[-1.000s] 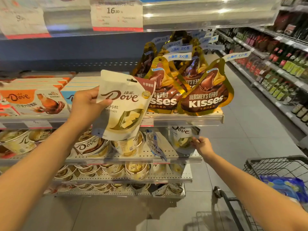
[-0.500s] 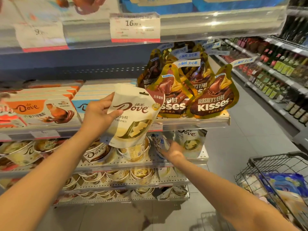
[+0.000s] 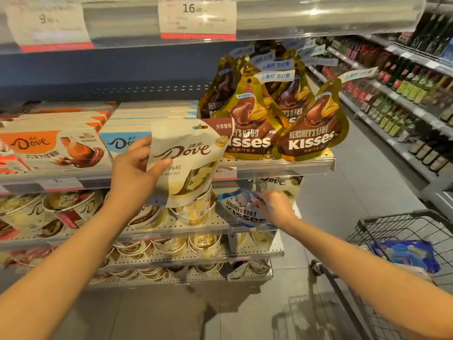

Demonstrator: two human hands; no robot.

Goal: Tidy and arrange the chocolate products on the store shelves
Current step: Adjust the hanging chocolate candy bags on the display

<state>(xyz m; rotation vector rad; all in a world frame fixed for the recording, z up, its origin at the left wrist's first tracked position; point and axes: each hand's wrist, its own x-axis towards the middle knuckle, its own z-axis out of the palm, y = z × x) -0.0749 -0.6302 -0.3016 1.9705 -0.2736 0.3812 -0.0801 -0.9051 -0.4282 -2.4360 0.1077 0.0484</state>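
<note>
I see left hand grip grasping white Dove pouch, held just left of gold Kisses bags | right hand grip pinching blue Kisses bag on shelf below them

A grey tiled floor runs down a store aisle between metal shelving. Along the right side stand long shelves of bottles — dark and green glass, receding into the distance. A wire shopping cart sits at the lower right corner. Bright overhead light glares off the clear plastic shelf edge at the top.
</note>
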